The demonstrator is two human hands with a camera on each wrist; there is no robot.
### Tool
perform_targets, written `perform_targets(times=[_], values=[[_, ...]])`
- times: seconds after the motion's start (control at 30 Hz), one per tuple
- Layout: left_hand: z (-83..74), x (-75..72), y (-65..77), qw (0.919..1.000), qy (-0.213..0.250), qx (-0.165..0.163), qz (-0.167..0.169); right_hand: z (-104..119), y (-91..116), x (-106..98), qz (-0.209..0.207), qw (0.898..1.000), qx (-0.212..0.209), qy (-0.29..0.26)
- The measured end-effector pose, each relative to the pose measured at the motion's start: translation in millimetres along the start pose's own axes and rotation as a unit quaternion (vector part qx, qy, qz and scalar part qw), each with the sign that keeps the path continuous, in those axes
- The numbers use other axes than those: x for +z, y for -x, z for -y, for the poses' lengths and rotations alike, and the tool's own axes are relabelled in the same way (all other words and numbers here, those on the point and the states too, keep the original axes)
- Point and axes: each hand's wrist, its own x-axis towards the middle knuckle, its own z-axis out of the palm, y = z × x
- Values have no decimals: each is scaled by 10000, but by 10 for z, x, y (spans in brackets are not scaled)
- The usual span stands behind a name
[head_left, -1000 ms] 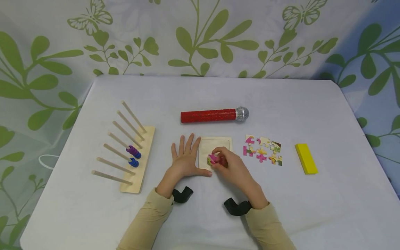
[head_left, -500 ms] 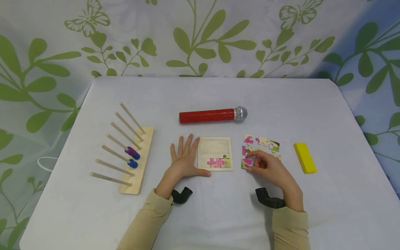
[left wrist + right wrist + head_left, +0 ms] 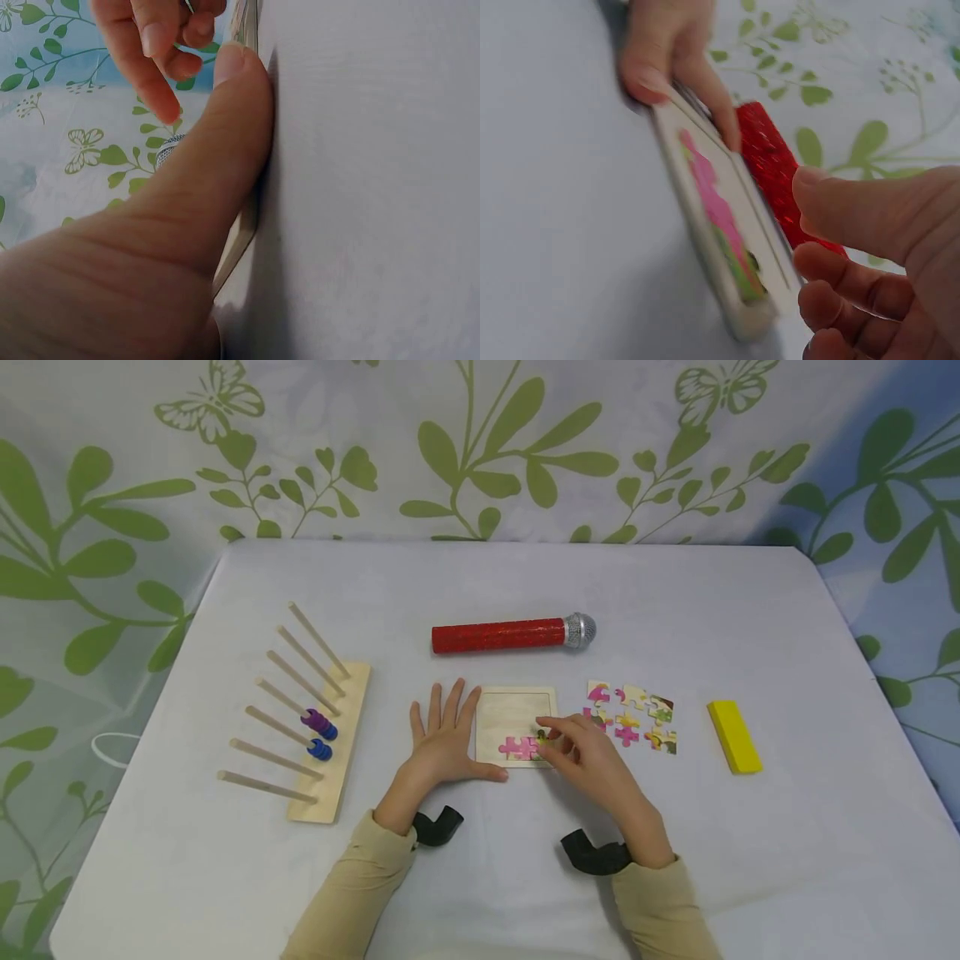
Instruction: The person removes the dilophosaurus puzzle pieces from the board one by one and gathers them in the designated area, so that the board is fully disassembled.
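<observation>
In the head view my left hand (image 3: 444, 752) lies spread at the left edge of a shallow wooden puzzle tray (image 3: 510, 690), its thumb along the near edge. The left wrist view shows this thumb (image 3: 225, 150) against the tray's side. Along the tray's near side lie joined jigsaw pieces (image 3: 517, 747), pink turning green at the right. My right hand (image 3: 588, 764) hovers over the tray's right end, thumb and index finger apart around the green end piece. Nothing shows between its fingers in the right wrist view. Several loose jigsaw pieces (image 3: 627, 731) lie right of the tray.
A red toy microphone (image 3: 502, 635) lies behind the tray. On the left stands a wooden peg rack (image 3: 330, 785) with purple and blue rings (image 3: 320, 724) on its pegs. A yellow block (image 3: 733, 737) lies far right. Patterned cloth hangs behind the table.
My right hand carried a pink-and-green jigsaw piece from the tray to the right, then came back over the tray without it in sight. The left hand stayed in place.
</observation>
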Motion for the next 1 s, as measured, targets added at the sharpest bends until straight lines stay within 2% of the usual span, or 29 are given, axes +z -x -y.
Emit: perform_targets(times=[0.13,0.43,0.83,1.0], values=[[-15,-4,-8,10000,-11,48,-46,41,-15,129,183,9993,-100,314],[-29,0,-21,10000,-64,41,-12,100,-14,198,162,9978,198,612],[-5,3,-22,10000,-89,-16,34,106,-19,201,50,9989,192,424],[-1,-5,-6,10000,7,-30,58,-16,36,8,46,9995,300,103]])
